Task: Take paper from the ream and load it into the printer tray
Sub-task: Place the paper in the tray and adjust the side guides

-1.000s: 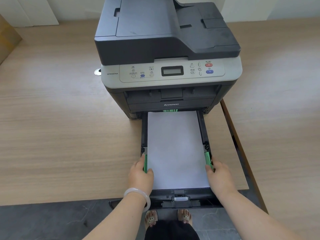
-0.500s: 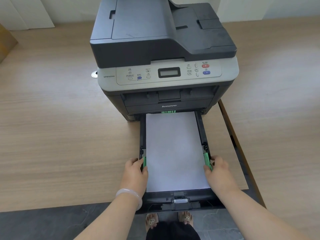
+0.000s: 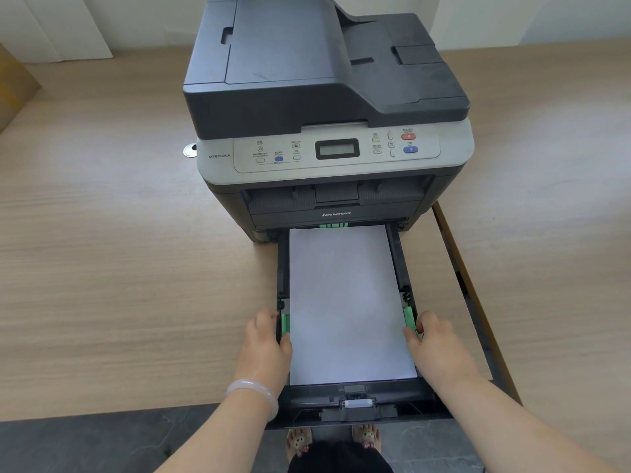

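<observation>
A dark grey and silver printer (image 3: 327,107) stands on a wooden desk. Its black paper tray (image 3: 392,401) is pulled out toward me, and a flat stack of white paper (image 3: 345,302) lies in it. My left hand (image 3: 266,346) grips the tray's left wall at the green side guide (image 3: 285,324), thumb on the inner side. My right hand (image 3: 433,346) grips the right wall at the other green guide (image 3: 408,317) in the same way. No ream is in view.
The wooden desk (image 3: 119,268) stretches wide to the left and right of the printer. A round metal cable grommet (image 3: 190,150) sits by the printer's left side. A cardboard box corner (image 3: 13,87) shows at the far left. A gap in the desk (image 3: 457,268) runs along the right.
Both hands have slid a little farther along the tray's side walls toward the printer, staying at the green guides. The view has shifted slightly.
</observation>
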